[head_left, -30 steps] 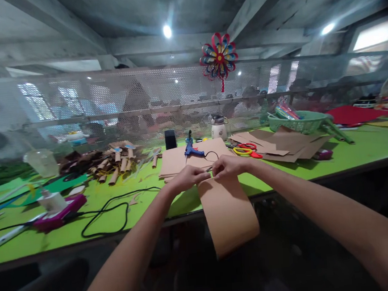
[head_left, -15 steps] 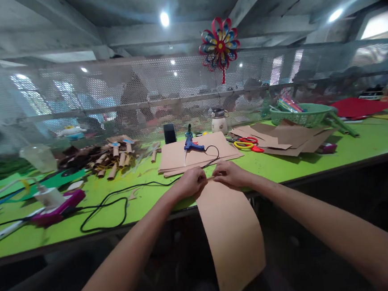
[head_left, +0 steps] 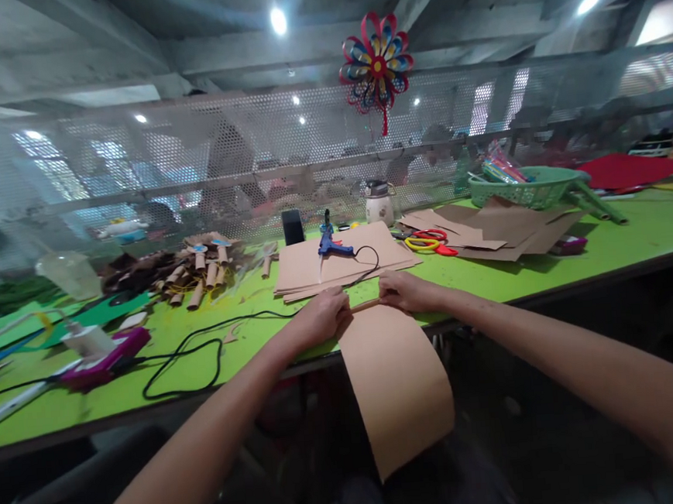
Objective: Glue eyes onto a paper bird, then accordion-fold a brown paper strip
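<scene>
A long sheet of brown kraft paper (head_left: 402,379) hangs over the table's front edge, its far end rolled into a thin tube. My left hand (head_left: 325,315) is closed on the left end of that roll, fingers curled. At the roll's right end my right hand (head_left: 406,291) pinches the paper the same way. Just beyond my hands lies a stack of brown paper sheets (head_left: 292,275), with a blue glue gun (head_left: 334,244) standing on it. Red and yellow handled scissors (head_left: 429,242) rest to the right of the stack.
Black cable (head_left: 186,349) loops across the green table (head_left: 262,339) at left, near a purple power strip (head_left: 109,361). Small paper tubes (head_left: 195,294) are piled behind it. Loose brown sheets (head_left: 498,231) and a green basket (head_left: 533,190) lie at right. A perforated screen (head_left: 283,163) stands behind.
My hands have moved apart along the rolled edge, from close together to its two ends. The hanging end of the paper has risen a little.
</scene>
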{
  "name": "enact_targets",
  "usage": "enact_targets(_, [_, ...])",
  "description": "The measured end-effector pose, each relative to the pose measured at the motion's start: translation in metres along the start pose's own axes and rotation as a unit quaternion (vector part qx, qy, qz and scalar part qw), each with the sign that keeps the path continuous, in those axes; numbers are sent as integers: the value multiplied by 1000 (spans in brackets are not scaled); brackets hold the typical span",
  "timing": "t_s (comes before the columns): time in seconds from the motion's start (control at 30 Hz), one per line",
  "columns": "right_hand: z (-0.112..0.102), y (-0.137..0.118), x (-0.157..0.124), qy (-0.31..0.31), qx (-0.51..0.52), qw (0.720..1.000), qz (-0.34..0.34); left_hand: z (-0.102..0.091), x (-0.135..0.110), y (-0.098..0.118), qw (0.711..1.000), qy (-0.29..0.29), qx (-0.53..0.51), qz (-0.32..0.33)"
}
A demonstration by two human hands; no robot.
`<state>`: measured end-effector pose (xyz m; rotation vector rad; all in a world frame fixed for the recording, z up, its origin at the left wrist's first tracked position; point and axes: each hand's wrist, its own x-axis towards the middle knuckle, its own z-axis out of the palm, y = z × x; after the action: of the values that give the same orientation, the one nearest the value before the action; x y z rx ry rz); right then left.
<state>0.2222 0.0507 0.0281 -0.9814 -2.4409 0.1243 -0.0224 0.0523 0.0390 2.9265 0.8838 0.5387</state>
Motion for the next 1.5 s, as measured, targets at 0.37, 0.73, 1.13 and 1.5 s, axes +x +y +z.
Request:
enact_targets(0.37, [-9,0,-9,-65,-193,973,-112,-14,-15,12,996,-31,81,31])
enact_targets(0.73, [-12,-13,-14,-70,-299,944,-118,-30,1,7,998,-7,38,-50])
enact_targets(1.13, [-17,-21,-24,16,-332,932,-145,-26,37,9,927,-142,-285,-200])
enact_targets(1.5, [-13,-16,-29,76,-280,950,-114,-15,29,18,922,-125,-294,-219])
